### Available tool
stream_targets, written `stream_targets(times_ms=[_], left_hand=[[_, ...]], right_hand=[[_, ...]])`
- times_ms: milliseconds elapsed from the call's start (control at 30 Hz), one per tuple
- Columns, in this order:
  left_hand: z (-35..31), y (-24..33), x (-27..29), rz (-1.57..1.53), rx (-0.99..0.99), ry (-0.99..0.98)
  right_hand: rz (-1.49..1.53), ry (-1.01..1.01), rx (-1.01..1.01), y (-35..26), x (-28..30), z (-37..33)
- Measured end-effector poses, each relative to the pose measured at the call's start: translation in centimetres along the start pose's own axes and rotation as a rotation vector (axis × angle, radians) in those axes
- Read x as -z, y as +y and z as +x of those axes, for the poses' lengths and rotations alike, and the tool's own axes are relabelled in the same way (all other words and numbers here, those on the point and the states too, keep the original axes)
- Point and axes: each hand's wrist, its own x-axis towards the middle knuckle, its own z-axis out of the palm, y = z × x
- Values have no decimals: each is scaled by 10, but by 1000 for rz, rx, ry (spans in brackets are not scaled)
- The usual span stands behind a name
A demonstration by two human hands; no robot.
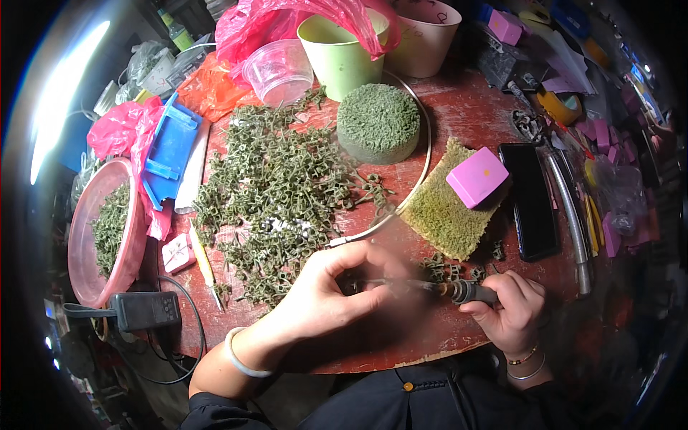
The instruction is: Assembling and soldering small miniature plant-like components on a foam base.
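Grey-handled tool [476,292] fills right hand [510,304]; left hand [326,290] curls, contents I cannot tell.

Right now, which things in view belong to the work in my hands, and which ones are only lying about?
Likely in the work:
tool, in the right hand
green pieces, spread near the left hand; blur hides whether it holds one

Probably just lying about:
phone
power bank
bottle

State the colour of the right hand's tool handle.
The tool handle is grey, clearest in the head view.
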Motion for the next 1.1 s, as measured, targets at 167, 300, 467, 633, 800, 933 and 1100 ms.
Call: stream_targets(times_ms=[167, 300, 467, 633, 800, 933, 1100], left_hand=[[0, -3, 1, 10, -12, 14], [0, -3, 1, 36, -32, 21], [0, -5, 2, 52, -42, 21], [-1, -7, 2, 17, -31, 37], [-1, -5, 3, 22, -5, 47], [-1, -3, 2, -19, 28, 60], [-1, -3, 2, -32, 38, 76]], right_hand=[[5, 16, 1, 1, -2, -1], [0, 10, -3, 1, -1, 0], [8, 21, 1, 2, 0, -1], [17, 28, -27, 2, 3, -2], [18, 37, -36, 3, 1, -3], [25, 48, -32, 4, 0, -4], [27, 28, -42, 4, 1, -4]])
